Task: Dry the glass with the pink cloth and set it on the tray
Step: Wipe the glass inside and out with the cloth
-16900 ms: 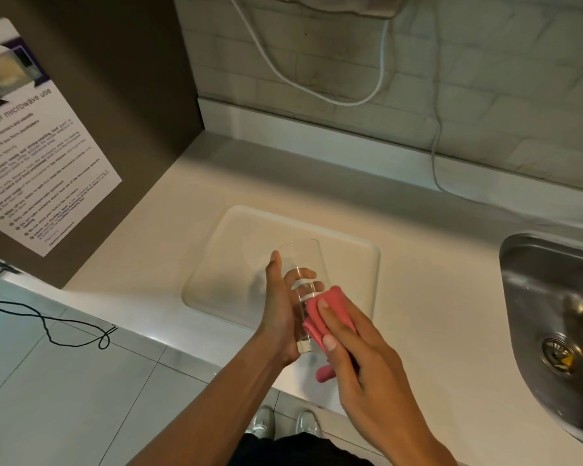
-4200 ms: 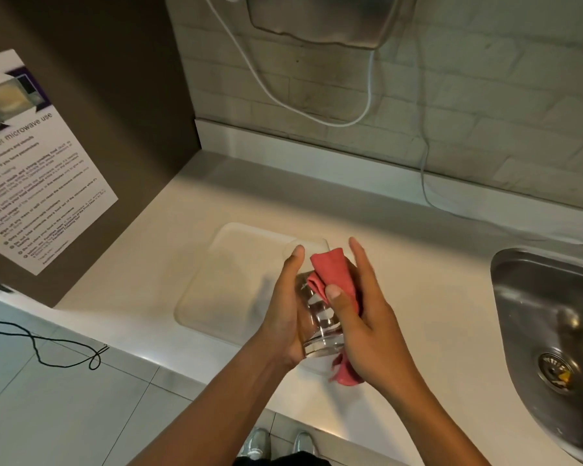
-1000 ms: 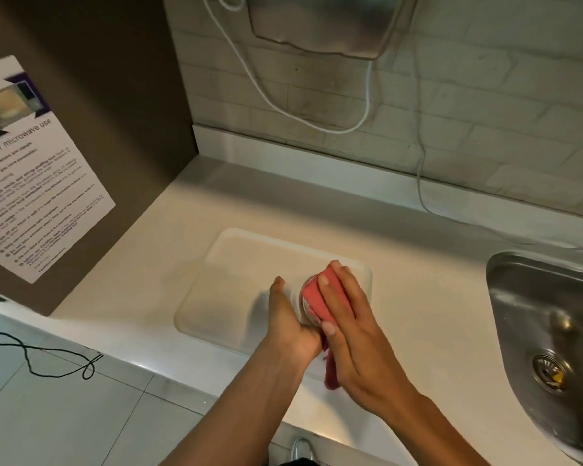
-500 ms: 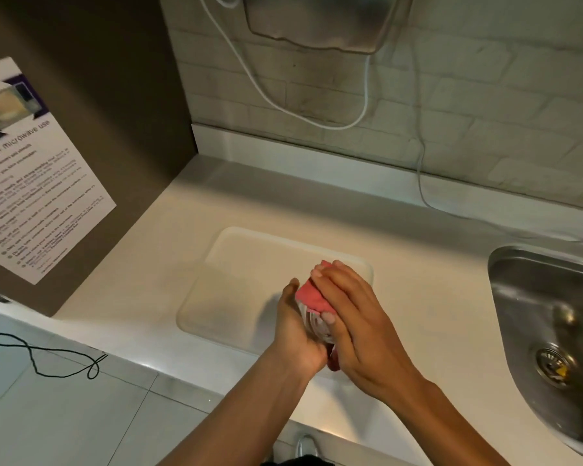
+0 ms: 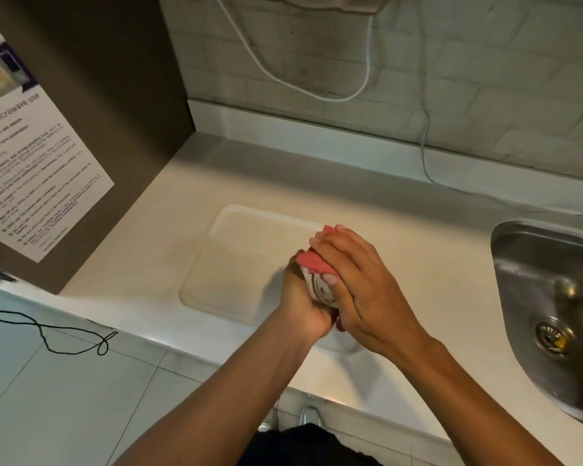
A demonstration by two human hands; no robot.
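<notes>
Both forearms reach forward from the bottom edge, bare, converging above the near right corner of the tray (image 5: 236, 260).

Left hand (image 5: 302, 297): curled around the glass (image 5: 320, 289) from the left side, palm and fingers wrapped on its wall. The grip is closed on the glass; the thumb lies up along the glass toward the cloth.

Right hand (image 5: 357, 284): laid over the glass from the right, fingers bent and pressed together, pinning the pink cloth (image 5: 313, 262) against the top of the glass. A fold of cloth shows between the two hands, another tip pokes out beyond the right fingertips, and a small pink end hangs below the heel of the hand.

Glass: held in the air between both hands, tipped so that one round end faces the viewer; only this end and a strip of wall show. Whether it is the base or the rim, I cannot tell.

Tray: pale, shallow, rectangular with rounded corners, flat on the white counter (image 5: 418, 230); its visible surface bears nothing.

Sink (image 5: 549, 284): steel basin at right, well apart from the tray, with the drain (image 5: 552, 336) visible at its bottom; the basin holds no dishes.

A printed notice (image 5: 31, 156) on microwave use is stuck to the brown panel at left.
</notes>
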